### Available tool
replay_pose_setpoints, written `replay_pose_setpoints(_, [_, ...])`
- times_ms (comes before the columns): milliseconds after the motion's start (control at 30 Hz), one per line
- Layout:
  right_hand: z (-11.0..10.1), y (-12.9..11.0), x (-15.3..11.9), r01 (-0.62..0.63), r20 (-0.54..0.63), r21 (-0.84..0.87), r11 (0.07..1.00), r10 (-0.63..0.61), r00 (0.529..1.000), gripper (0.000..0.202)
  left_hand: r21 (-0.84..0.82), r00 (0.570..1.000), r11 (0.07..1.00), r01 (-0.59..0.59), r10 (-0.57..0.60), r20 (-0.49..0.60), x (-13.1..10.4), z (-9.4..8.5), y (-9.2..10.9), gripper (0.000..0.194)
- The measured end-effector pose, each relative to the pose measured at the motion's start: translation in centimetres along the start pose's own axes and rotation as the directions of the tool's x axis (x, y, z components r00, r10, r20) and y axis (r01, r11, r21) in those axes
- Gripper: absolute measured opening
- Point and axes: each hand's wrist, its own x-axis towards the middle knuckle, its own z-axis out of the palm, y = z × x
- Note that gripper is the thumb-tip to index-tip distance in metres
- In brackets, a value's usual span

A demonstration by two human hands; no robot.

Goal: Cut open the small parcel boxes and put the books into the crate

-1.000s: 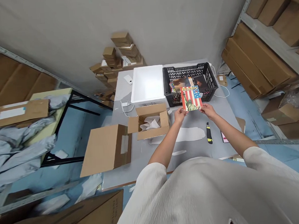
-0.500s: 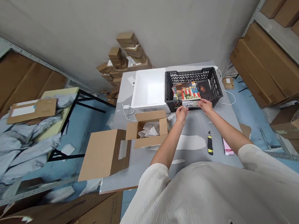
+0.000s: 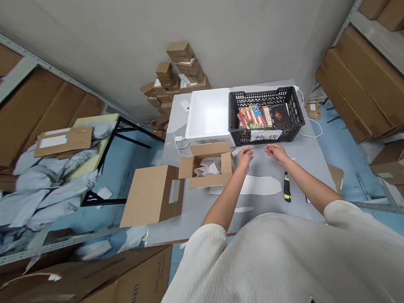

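Flag-cover book (image 3: 253,117) is in the black crate (image 3: 292,132), toward its L end, face up, just beside the dark book (image 3: 279,115). Other covers partly under/around it, stacking order n/a from here. Lying flat prob. so covers stay readable from above & the pile doesn't slide.

L hand (image 3: 245,156): just off the crate's near wall, fingers half curled, thumb apart, nothing in it. R hand (image 3: 276,152): same wall, nearer its R part, palm turned in, fingers loosely spread, also nothing. Gap btwn the two, neither touching the crate AFAICT.

Crate sits at the far R corner of the table (image 3: 234,220); white label (image 3: 266,135) on its near wall, prob. there so the worker can read it. White tub (image 3: 207,92) right next to it along the far edge. Open carton (image 3: 205,149) in front of tub, flaps folded out, which keeps the mouth accessible; crumpled paper (image 3: 208,166) inside, prob. padding. Bigger box (image 3: 146,195) at the L edge, looks to overhang it. Cutter (image 3: 286,188) toward near R corner, by the R forearm, prob. for quick reach.
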Motion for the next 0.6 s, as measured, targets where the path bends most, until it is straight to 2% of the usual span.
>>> replay_pose_setpoints(167, [2.2,1.0,-3.0,-0.008,0.028,-0.096,0.995,0.011,1.000,0.011,0.019,0.998,0.998,-0.058,0.058,-0.025,-2.3,-3.3,0.3,0.019])
replay_pose_setpoints(333, [5.2,2.9,-6.4,-0.020,0.049,-0.143,0.990,0.028,0.998,0.011,0.072,0.992,0.989,-0.126,0.128,-0.019,-4.6,-7.7,0.6,0.018])
replay_pose_setpoints(433, [7.1,4.6,-8.4,-0.027,0.068,-0.167,0.986,0.039,0.997,0.011,0.116,0.976,0.971,-0.209,0.215,-0.036,-5.9,-11.0,1.2,0.016])
replay_pose_setpoints(600, [10.0,7.6,-10.9,-0.017,0.090,-0.200,0.980,0.036,0.995,0.014,0.245,0.901,0.884,-0.398,0.427,-0.076,-7.9,-18.1,2.8,0.020])
